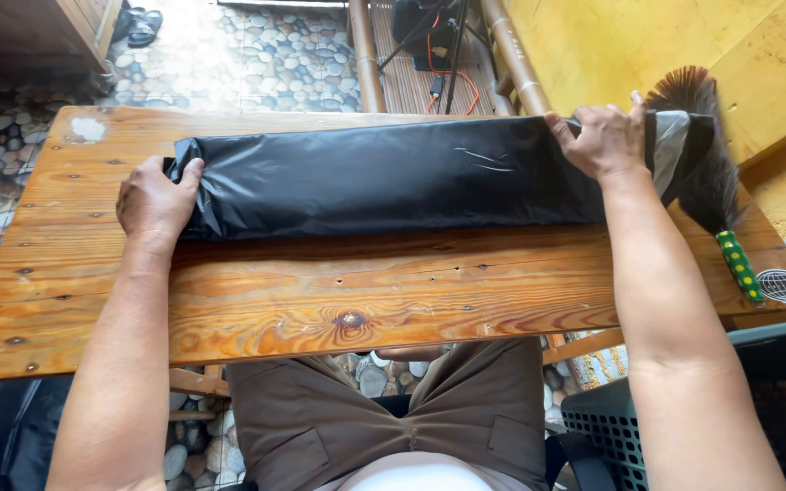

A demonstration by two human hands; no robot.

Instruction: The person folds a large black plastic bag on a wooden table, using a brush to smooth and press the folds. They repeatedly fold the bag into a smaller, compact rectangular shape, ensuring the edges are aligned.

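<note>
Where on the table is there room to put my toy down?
The widest bare patch is the wooden table strip between the black plastic bag and the near edge. Another bare patch is the far-left corner, behind the left hand. The right end is crowded: the right hand and the feather duster fill it.

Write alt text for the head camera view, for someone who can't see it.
Seen from above, a seated person's left hand and right hand press on opposite ends of a long folded black plastic sheet lying across a wooden table. A feather duster with a green handle lies at the table's right end, over a pebble floor.
</note>
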